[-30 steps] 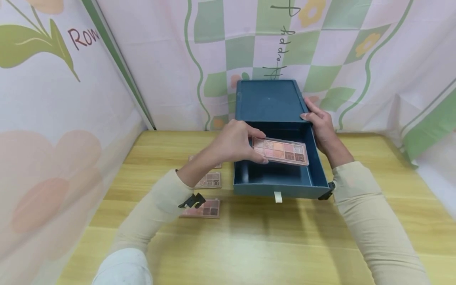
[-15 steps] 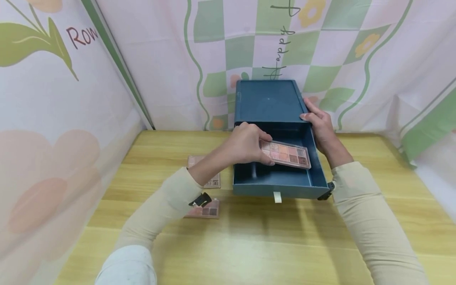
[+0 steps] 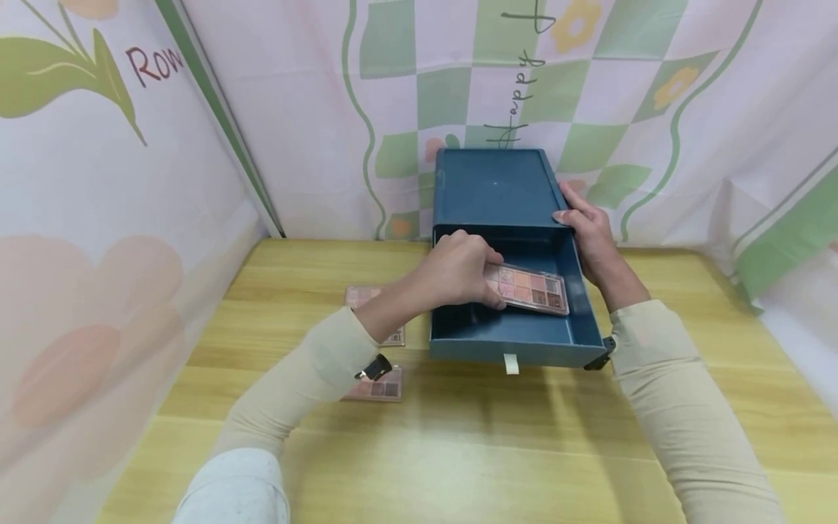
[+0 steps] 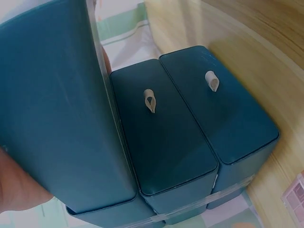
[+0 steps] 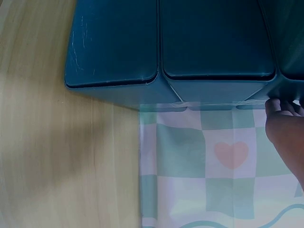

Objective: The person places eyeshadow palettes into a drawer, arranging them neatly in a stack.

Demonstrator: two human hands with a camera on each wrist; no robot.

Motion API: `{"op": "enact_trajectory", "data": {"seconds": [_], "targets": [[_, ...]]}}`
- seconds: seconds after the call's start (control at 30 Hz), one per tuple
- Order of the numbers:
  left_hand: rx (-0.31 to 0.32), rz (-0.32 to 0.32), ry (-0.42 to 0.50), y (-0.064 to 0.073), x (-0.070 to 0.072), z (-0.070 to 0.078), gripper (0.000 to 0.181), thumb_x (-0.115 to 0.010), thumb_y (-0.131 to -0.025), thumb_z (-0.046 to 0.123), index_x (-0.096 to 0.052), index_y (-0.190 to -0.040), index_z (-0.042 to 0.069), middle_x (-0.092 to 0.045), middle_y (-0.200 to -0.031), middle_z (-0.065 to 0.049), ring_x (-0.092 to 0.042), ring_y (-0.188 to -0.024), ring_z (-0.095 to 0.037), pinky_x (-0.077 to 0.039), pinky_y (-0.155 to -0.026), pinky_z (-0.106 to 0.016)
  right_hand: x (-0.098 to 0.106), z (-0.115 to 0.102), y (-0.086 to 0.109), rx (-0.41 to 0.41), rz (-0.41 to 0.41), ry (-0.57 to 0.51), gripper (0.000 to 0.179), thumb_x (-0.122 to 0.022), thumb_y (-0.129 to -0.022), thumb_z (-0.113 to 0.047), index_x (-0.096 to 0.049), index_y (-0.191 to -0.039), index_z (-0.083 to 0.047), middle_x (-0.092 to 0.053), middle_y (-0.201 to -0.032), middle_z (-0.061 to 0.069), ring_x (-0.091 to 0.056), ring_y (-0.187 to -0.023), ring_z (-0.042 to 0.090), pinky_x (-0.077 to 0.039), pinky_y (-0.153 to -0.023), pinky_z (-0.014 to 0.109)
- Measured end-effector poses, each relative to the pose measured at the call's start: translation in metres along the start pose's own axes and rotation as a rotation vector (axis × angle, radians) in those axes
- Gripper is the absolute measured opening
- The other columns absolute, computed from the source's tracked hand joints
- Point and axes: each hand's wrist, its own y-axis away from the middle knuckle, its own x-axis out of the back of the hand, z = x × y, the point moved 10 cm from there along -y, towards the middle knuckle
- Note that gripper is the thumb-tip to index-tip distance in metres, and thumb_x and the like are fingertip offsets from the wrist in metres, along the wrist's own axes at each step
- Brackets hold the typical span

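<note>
Pinching a palette (image 3: 529,288), left fingers (image 3: 494,296) at drawer (image 3: 471,351); right fingers (image 3: 569,217) gripping cabinet (image 3: 494,188).

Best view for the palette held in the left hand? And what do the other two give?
Head: it shows the held palette's rows of color pans, with only one end covered by the left hand. Left wrist: held palette not visible, just part of another palette at the edge. Right wrist: no palette visible.

A pink, orange and brown palette (image 3: 532,289) slants inside the pulled-out top drawer (image 3: 468,349) of a blue cabinet (image 3: 494,189).
</note>
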Motion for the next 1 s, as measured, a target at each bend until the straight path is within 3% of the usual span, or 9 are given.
{"op": "enact_trajectory", "data": {"seconds": [0.2, 0.4, 0.5, 0.67, 0.77, 0.87, 1.0], "targets": [[-0.037, 0.001, -0.068, 0.003, -0.005, 0.003, 0.064, -0.086, -0.075, 0.053, -0.073, -0.127, 0.018, -0.075, -0.125, 0.002, -0.07, -0.102, -0.012, -0.058, -0.089, -0.028, 0.001, 0.004, 0.001, -0.016, 0.0, 0.017, 0.07, -0.049, -0.098, -0.008, -0.02, -0.161, -0.015, -0.009, -0.173, -0.006, -0.006, -0.16, 0.01, -0.028, -0.122, 0.014], [-0.094, -0.006, -0.137, 0.005, -0.007, 0.008, 0.056, -0.086, -0.075, 0.055, -0.076, -0.114, 0.017, -0.076, -0.098, 0.002, -0.059, -0.075, -0.012, -0.051, -0.069, -0.028, 0.0, 0.006, 0.003, -0.02, -0.002, 0.019, 0.07, -0.048, -0.099, -0.008, -0.018, -0.162, -0.013, -0.008, -0.173, -0.006, -0.005, -0.16, 0.01, -0.026, -0.122, 0.014], [-0.092, -0.028, -0.168, 0.005, -0.01, 0.008, 0.056, -0.085, -0.075, 0.056, -0.075, -0.112, 0.015, -0.075, -0.095, 0.002, -0.06, -0.075, -0.013, -0.052, -0.069, -0.028, 0.0, 0.006, 0.004, -0.016, 0.001, 0.027, 0.07, -0.048, -0.099, -0.008, -0.018, -0.162, -0.013, -0.008, -0.173, -0.005, -0.005, -0.16, 0.011, -0.024, -0.124, 0.015], [-0.103, -0.034, -0.202, 0.008, -0.011, 0.008, 0.066, -0.08, -0.079, 0.059, -0.068, -0.124, 0.013, -0.074, -0.105, 0.0, -0.067, -0.085, -0.014, -0.058, -0.075, -0.03, -0.001, 0.007, 0.004, -0.014, -0.002, 0.031, 0.069, -0.048, -0.099, -0.008, -0.019, -0.162, -0.015, -0.009, -0.173, -0.005, -0.006, -0.16, 0.011, -0.023, -0.125, 0.016], [-0.137, 0.047, -0.145, 0.015, 0.001, 0.008, 0.067, -0.076, -0.086, 0.054, -0.063, -0.138, 0.012, -0.072, -0.128, -0.003, -0.071, -0.106, -0.017, -0.06, -0.088, -0.031, -0.001, 0.006, 0.003, -0.005, 0.004, 0.033, 0.069, -0.048, -0.099, -0.008, -0.02, -0.161, -0.013, -0.011, -0.173, -0.005, -0.007, -0.16, 0.011, -0.025, -0.123, 0.014], [-0.184, 0.193, -0.017, 0.026, 0.024, 0.005, 0.052, -0.074, -0.093, 0.039, -0.066, -0.135, 0.01, -0.071, -0.134, -0.005, -0.071, -0.116, -0.017, -0.059, -0.096, -0.031, 0.0, 0.003, 0.001, 0.006, 0.012, 0.047, 0.069, -0.048, -0.098, -0.009, -0.02, -0.161, -0.011, -0.012, -0.173, -0.004, -0.008, -0.16, 0.011, -0.027, -0.122, 0.013], [-0.205, 0.392, 0.186, 0.047, 0.058, -0.013, 0.035, -0.075, -0.091, 0.018, -0.071, -0.124, 0.005, -0.077, -0.113, -0.01, -0.074, -0.09, -0.016, -0.061, -0.082, -0.025, 0.001, 0.001, -0.001, 0.004, 0.013, 0.044, 0.069, -0.048, -0.098, -0.009, -0.02, -0.161, -0.013, -0.012, -0.173, -0.006, -0.007, -0.16, 0.011, -0.026, -0.123, 0.014]]}}
